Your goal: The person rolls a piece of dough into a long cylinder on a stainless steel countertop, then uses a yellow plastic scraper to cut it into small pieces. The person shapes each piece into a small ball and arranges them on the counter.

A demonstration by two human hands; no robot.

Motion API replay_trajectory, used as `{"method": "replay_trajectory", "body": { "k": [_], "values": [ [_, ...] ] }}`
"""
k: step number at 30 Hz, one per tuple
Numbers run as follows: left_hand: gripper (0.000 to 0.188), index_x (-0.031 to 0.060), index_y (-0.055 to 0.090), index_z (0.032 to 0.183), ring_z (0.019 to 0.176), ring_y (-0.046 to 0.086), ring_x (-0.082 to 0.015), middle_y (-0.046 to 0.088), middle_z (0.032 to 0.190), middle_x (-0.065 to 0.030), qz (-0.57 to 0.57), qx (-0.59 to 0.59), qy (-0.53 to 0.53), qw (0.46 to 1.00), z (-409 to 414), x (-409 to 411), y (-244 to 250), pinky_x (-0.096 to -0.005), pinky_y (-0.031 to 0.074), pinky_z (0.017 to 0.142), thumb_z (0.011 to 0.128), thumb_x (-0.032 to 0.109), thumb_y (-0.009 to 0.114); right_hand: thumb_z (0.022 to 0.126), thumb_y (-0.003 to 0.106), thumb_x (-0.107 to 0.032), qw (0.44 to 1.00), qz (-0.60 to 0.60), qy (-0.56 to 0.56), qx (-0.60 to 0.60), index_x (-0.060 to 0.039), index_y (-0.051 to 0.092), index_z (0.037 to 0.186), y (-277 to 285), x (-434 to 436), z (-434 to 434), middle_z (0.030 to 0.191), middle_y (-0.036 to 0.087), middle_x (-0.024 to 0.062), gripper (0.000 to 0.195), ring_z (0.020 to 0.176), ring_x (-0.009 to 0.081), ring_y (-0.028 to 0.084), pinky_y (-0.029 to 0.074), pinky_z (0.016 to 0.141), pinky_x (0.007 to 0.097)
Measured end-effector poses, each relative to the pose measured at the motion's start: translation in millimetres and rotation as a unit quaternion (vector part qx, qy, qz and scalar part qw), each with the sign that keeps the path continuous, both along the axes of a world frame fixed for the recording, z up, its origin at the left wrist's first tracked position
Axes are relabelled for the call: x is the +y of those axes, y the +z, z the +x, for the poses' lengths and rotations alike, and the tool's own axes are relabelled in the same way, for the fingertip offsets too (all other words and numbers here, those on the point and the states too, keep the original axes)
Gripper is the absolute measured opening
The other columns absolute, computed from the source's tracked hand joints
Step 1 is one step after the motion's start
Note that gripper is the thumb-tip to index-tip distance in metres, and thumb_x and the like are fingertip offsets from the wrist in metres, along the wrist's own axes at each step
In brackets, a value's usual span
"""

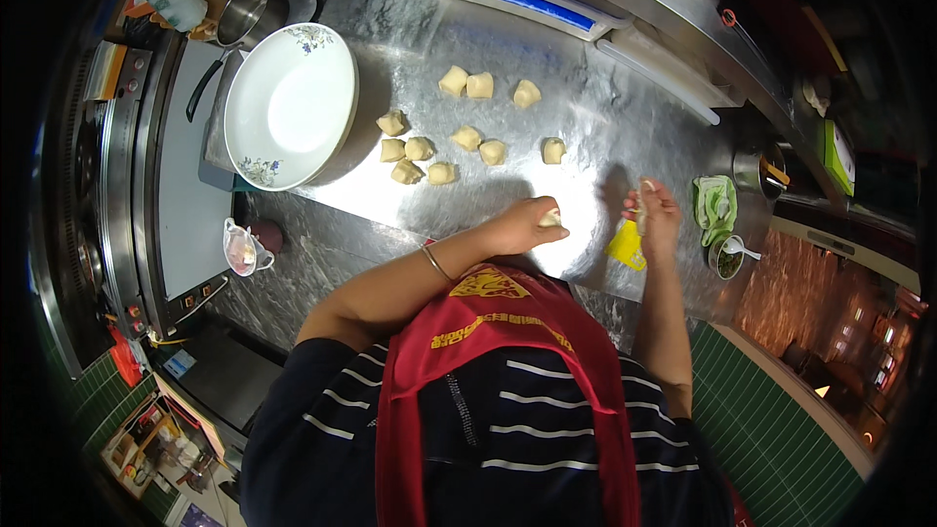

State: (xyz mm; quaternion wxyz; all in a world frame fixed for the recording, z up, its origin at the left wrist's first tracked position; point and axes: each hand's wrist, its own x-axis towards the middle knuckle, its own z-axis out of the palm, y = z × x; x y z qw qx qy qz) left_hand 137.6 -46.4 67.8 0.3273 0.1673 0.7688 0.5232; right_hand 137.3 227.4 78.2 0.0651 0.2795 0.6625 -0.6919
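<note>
My left hand (528, 225) curls around a piece of pale dough (550, 217), just above the near edge of the steel worktop (505, 36). To its right, my right hand (659, 214) is raised with the fingers bent around a narrow pale piece (642, 211) that looks like dough. Below those fingers shows a yellow scraper (627, 245); whether the hand touches it I cannot tell. Several cut dough pieces lie farther back, among them one near the middle (554, 151), a pair at the back (467, 82) and a cluster at the left (405, 150).
A large white flowered bowl (338, 113) stands at the left, near a steel pot (252, 15). On the right are a green cloth (715, 206) and a small bowl of chopped greens (730, 263) with a white spoon. A lidded plastic box (512, 0) sits beneath the back shelf.
</note>
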Motion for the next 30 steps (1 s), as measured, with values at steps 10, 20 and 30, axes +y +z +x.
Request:
{"method": "replay_trajectory", "body": {
  "k": [10,20,30],
  "values": [
    [0.028,0.0026,0.062,0.114,0.106,0.06,-0.038,0.061,0.117,-0.0173,-0.135,0.268,0.063,0.952,-0.8,-3.8,-33.7,-0.0468,0.051,0.088,0.094,0.021,0.068,0.102,0.065,-0.038,1.0,-0.021,0.002,0.015,-0.0071,0.069,0.102,-8.2,-10.9,-15.2,0.079,0.063,0.0004,0.031,0.065,0.0085,0.059,0.045,0.049,0.0241],
    [0.06,0.0009,0.046,0.147,0.137,0.046,-0.0408,0.048,0.148,-0.0221,-0.012,0.229,0.182,0.956,11.8,-32.5,-22.2,-0.0452,0.038,0.116,0.09,0.001,0.063,0.103,0.064,-0.036,0.996,-0.034,-0.058,0.054,-0.0044,0.066,0.108,-16.8,-23.4,-38.6,0.09,0.066,0.007,0.032,0.072,0.013,0.062,0.05,0.062,0.025],
    [0.063,0.0005,0.042,0.149,0.135,0.047,-0.0427,0.047,0.148,-0.0244,-0.117,0.351,0.287,0.884,-45.4,-88.7,-8.2,-0.0467,0.039,0.114,0.091,0.002,0.066,0.092,0.065,-0.009,0.836,0.485,0.201,0.161,-0.0127,0.031,0.16,-43.0,0.2,-77.9,0.157,0.041,0.0203,0.076,0.146,0.0411,0.037,0.032,0.12,0.0478]
  ]
}}
